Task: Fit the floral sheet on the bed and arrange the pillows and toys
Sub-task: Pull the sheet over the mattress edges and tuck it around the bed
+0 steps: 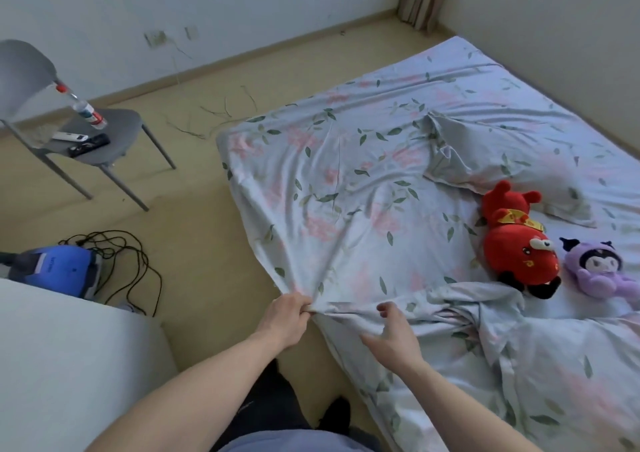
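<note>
**Ana:** Floral sheet (pixel 346 188) covers most of the bed (pixel 332 342), but it lies loose and creased, with a bunched fold near the front edge. Why is the left hand (pixel 285 316) placed there?

**Ben:** Its fingers (pixel 304 308) are clamped on a pinch of the sheet's edge at the near side of the bed, and the creases fanning from that pinch suggest the cloth is under pull. I judge it is being drawn taut so the edge can go over the mattress side.

**Ana:** And the right hand (pixel 391 334)?

**Ben:** Just beside the left, fingers (pixel 385 309) spread and relaxed, hovering over or lightly touching the cloth; it grips nothing that I can see.

**Ana:** What sits in the way?

**Ben:** A pillow (pixel 491 160) in matching fabric lies askew on the sheet, with the red plush toy (pixel 516 243) against its near corner and the purple plush toy (pixel 599 271) just beside the red one. Their weight may pin the sheet as it is pulled.

**Ana:** Around the bed?

**Ben:** On the floor (pixel 194 216) to the left stand a grey chair (pixel 93 133) carrying a bottle (pixel 85 107) and remotes, and a blue vacuum cleaner (pixel 55 271) with its black cord (pixel 138 268) sprawled well apart from the bed
</note>
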`<act>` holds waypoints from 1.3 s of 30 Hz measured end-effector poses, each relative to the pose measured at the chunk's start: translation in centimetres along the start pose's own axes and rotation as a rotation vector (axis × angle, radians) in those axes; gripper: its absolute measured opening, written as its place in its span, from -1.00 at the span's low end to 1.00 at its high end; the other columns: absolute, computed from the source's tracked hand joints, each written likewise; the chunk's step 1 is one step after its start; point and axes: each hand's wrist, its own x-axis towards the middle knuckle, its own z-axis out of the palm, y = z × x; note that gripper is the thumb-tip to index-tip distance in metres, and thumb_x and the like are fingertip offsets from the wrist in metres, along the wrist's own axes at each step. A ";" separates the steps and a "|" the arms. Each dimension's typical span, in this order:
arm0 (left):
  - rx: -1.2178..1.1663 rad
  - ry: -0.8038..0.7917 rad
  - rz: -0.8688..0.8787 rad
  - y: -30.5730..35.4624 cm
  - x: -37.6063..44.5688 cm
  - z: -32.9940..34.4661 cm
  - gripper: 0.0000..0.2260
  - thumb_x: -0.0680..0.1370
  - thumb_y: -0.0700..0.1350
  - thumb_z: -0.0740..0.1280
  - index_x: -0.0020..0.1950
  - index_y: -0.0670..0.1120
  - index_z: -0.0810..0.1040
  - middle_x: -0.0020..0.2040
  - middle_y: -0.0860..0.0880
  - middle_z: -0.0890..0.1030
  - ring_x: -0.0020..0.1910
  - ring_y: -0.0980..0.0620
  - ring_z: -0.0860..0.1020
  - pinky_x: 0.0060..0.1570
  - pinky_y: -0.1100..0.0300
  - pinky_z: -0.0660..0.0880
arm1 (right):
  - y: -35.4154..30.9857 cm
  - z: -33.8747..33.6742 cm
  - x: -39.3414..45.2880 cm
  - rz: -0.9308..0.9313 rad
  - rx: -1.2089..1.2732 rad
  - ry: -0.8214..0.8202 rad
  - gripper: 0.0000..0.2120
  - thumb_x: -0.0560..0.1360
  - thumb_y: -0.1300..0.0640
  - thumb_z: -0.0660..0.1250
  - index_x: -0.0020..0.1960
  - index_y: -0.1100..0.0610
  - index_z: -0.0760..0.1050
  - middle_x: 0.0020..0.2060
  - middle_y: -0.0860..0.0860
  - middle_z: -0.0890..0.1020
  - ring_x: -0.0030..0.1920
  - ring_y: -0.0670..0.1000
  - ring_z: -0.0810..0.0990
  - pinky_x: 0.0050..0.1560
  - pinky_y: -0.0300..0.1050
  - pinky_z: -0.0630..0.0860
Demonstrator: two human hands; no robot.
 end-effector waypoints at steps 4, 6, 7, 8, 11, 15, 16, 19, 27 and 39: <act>0.002 0.003 0.066 -0.7 -0.2 -0.3 -0.66 0.58 -0.13 0.28 -0.38 0.05 0.30 -0.24 0.05 0.42 -0.14 -0.04 0.43 -0.16 0.10 0.31 | -1.3 0.5 2.4 -0.283 -0.277 -0.055 -0.25 0.47 0.05 0.38 0.58 0.02 0.13 0.50 -0.03 0.28 0.46 0.12 0.27 0.39 0.00 0.34; -0.005 -0.012 0.116 -0.9 -0.1 -0.6 -0.77 0.60 -0.10 0.29 -0.27 0.02 0.53 -0.19 0.11 0.47 -0.07 0.00 0.47 -0.08 0.13 0.37 | -2.2 1.2 4.0 -0.312 -0.358 -0.085 -0.29 0.50 0.04 0.36 0.58 0.01 0.16 0.51 -0.05 0.31 0.49 0.10 0.26 0.40 0.05 0.37; -0.017 -0.012 0.138 -1.1 0.1 -0.6 -0.82 0.60 -0.08 0.30 -0.17 -0.02 0.61 -0.15 0.12 0.51 -0.03 0.02 0.49 -0.03 0.14 0.41 | -2.6 1.4 4.6 -0.302 -0.391 -0.115 -0.37 0.50 0.03 0.34 0.53 0.00 0.24 0.45 -0.05 0.39 0.47 0.08 0.29 0.36 0.06 0.40; -0.033 -0.002 0.146 -1.5 0.3 -0.7 -0.84 0.61 -0.07 0.30 -0.10 -0.03 0.65 -0.11 0.13 0.55 0.00 0.05 0.50 0.02 0.14 0.43 | -3.0 1.8 5.5 -0.305 -0.417 -0.142 -0.53 0.51 0.02 0.32 0.41 -0.02 0.36 0.33 -0.03 0.49 0.42 0.08 0.37 0.26 0.04 0.43; -0.043 -0.002 0.146 -2.4 0.8 -1.0 -0.83 0.61 -0.06 0.30 0.00 0.00 0.70 0.00 0.15 0.62 0.05 0.11 0.50 0.08 0.18 0.43 | -3.4 1.6 6.3 -0.250 -0.476 -0.162 -0.88 0.55 -0.01 0.30 -0.14 -0.08 0.39 -0.09 -0.04 0.55 0.09 0.09 0.58 0.04 -0.03 0.37; -0.024 -0.015 0.113 -4.0 1.6 -1.7 -0.81 0.61 -0.08 0.31 0.07 0.04 0.72 0.07 0.17 0.63 0.09 0.13 0.51 0.13 0.21 0.43 | -1.5 -0.1 6.8 -0.295 -0.572 -0.116 -0.72 0.52 -0.18 0.37 -0.15 0.01 0.43 -0.20 -0.05 0.54 -0.15 0.05 0.53 -0.07 -0.05 0.38; -0.017 -0.027 0.099 -4.4 1.7 -1.8 -0.81 0.61 -0.09 0.31 0.08 0.05 0.72 0.08 0.17 0.63 0.09 0.13 0.51 0.14 0.20 0.44 | -0.4 -0.8 6.7 -0.305 -0.622 -0.122 -0.69 0.51 -0.21 0.37 -0.15 0.02 0.44 -0.22 -0.05 0.53 -0.18 0.05 0.51 -0.12 -0.06 0.36; -0.024 0.000 0.028 -5.4 1.8 -1.6 -0.80 0.60 -0.14 0.32 0.07 0.01 0.73 0.09 0.14 0.64 0.12 0.07 0.55 0.16 0.14 0.47 | 3.2 -2.7 5.7 -0.278 -0.764 -0.182 -0.65 0.52 -0.23 0.32 -0.24 0.01 0.40 -0.23 -0.04 0.51 -0.21 0.06 0.48 -0.17 -0.08 0.38; 0.204 -0.100 -0.182 -2.8 1.1 0.9 -0.76 0.60 -0.12 0.25 0.10 0.08 0.68 0.20 0.03 0.62 0.11 -0.05 0.60 0.00 0.16 0.51 | 4.8 -4.4 -2.4 -0.300 -0.434 -0.373 -0.59 0.43 -0.13 0.31 -0.35 0.11 0.22 -0.43 0.02 0.31 -0.41 0.01 0.26 -0.37 -0.04 0.19; 0.265 -0.253 0.240 10.2 -1.5 7.4 -0.91 0.51 -0.16 0.25 -0.06 0.00 0.50 -0.01 -0.03 0.62 -0.02 -0.14 0.56 -0.12 0.09 0.38 | 8.3 -6.0 -5.4 -0.248 -0.389 -0.328 -0.79 0.38 -0.07 0.37 -0.25 -0.01 0.38 -0.34 -0.08 0.47 -0.34 -0.07 0.43 -0.32 -0.10 0.36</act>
